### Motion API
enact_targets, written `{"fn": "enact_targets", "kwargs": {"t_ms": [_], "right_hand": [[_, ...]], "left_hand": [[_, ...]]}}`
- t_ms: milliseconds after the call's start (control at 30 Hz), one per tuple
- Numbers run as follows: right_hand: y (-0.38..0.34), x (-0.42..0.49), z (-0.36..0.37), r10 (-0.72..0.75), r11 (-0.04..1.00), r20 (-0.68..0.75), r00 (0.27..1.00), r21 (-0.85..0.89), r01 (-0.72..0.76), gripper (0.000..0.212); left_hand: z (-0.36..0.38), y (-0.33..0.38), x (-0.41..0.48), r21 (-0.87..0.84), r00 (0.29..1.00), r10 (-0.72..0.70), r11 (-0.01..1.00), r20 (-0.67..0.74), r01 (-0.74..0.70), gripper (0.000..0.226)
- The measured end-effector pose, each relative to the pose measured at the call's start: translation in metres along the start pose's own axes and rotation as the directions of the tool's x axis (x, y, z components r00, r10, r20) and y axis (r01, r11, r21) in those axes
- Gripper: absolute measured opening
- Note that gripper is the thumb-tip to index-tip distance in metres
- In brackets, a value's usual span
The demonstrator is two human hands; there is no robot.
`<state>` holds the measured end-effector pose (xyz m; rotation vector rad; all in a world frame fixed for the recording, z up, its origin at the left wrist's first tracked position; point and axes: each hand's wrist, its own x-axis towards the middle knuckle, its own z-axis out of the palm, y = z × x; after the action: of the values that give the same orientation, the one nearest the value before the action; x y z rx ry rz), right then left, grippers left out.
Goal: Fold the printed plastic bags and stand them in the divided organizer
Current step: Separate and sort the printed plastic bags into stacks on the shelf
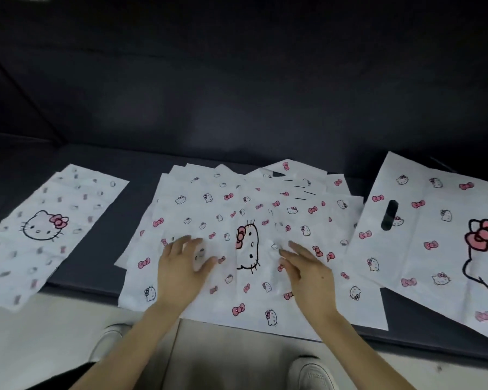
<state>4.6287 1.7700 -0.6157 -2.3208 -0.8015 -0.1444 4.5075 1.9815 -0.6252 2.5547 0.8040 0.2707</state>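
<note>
No legible word, number, brand name or label found. The fanned bags [237, 209] at centre bear pictures only: outlined cat faces and pink bows, with no lettering among them. The folded bag [45, 229] at 9 o'clock shows one large cat face; its small motifs are blurred. The large bag [434, 235] at 3 o'clock carries the same pictorial print. A faint marking on the shoe [313, 372] at 5 o'clock is too small to read.
</note>
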Motion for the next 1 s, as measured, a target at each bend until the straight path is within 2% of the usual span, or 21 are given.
{"fn": "enact_targets", "kwargs": {"t_ms": [67,133,200,267,333,367,433,500,600,667,733,767,833,900,933,1000], "right_hand": [[-0.009,0.015,-0.012,-0.043,0.993,0.036,0.998,0.116,0.039,0.020],[-0.022,0.033,-0.028,-0.055,0.973,0.197,0.979,0.229,0.009,0.020],[-0.035,0.051,-0.041,-0.107,0.968,0.401,0.910,0.251,0.003,0.020],[-0.051,0.070,-0.050,-0.187,0.971,0.508,0.841,0.224,0.080,0.022],[-0.073,0.088,-0.057,-0.260,0.951,0.503,0.824,0.283,0.128,0.027],[-0.086,0.096,-0.061,-0.268,0.934,0.486,0.832,0.343,0.101,0.031],[-0.109,0.109,-0.066,-0.180,0.897,0.431,0.884,0.441,-0.032,0.046],[-0.126,0.119,-0.065,-0.075,0.841,0.403,0.912,0.517,-0.159,0.059],[-0.146,0.129,-0.057,-0.111,0.778,0.511,0.853,0.579,-0.246,0.069],[-0.161,0.135,-0.049,-0.152,0.776,0.573,0.805,0.574,-0.262,0.075],[-0.175,0.140,-0.040,-0.133,0.774,0.550,0.824,0.578,-0.261,0.074],[-0.181,0.142,-0.034,-0.102,0.763,0.516,0.851,0.589,-0.266,0.069],[-0.189,0.143,-0.022,0.021,0.724,0.446,0.895,0.611,-0.321,0.056],[-0.192,0.143,-0.011,0.118,0.675,0.474,0.873,0.607,-0.421,0.047],[-0.193,0.142,-0.004,0.108,0.652,0.562,0.820,0.583,-0.485,0.048],[-0.197,0.138,0.011,0.005,0.668,0.767,0.641,0.475,-0.573,0.053]], "left_hand": [[-0.018,0.009,0.012,-0.093,0.999,0.014,0.995,-0.035,-0.017,0.081],[-0.041,0.021,0.029,-0.252,0.997,0.017,0.968,0.077,0.003,0.092],[-0.061,0.034,0.049,-0.345,0.985,0.111,0.937,0.130,-0.060,0.091],[-0.084,0.049,0.069,-0.304,0.960,0.225,0.938,0.169,-0.166,0.094],[-0.104,0.058,0.088,-0.255,0.911,0.255,0.951,0.326,-0.175,0.093],[-0.111,0.059,0.095,-0.268,0.876,0.213,0.958,0.433,-0.100,0.086],[-0.126,0.057,0.104,-0.309,0.782,0.140,0.948,0.607,0.071,0.066],[-0.139,0.049,0.107,-0.300,0.766,0.138,0.951,0.627,0.075,0.058],[-0.164,0.041,0.106,-0.460,0.776,0.238,0.885,0.584,0.074,0.052],[-0.180,0.036,0.108,-0.563,0.710,0.316,0.816,0.629,0.135,0.045],[-0.186,0.028,0.107,-0.558,0.653,0.327,0.811,0.683,0.177,0.057],[-0.184,0.020,0.107,-0.538,0.664,0.297,0.822,0.686,0.189,0.061],[-0.179,0.003,0.106,-0.531,0.766,0.211,0.824,0.608,0.195,0.050],[-0.181,-0.016,0.102,-0.604,0.881,0.127,0.771,0.457,0.202,0.032],[-0.185,-0.026,0.099,-0.656,0.920,0.085,0.726,0.384,0.206,0.028],[-0.196,-0.045,0.093,-0.767,0.961,0.030,0.610,0.275,0.200,0.031]]}}
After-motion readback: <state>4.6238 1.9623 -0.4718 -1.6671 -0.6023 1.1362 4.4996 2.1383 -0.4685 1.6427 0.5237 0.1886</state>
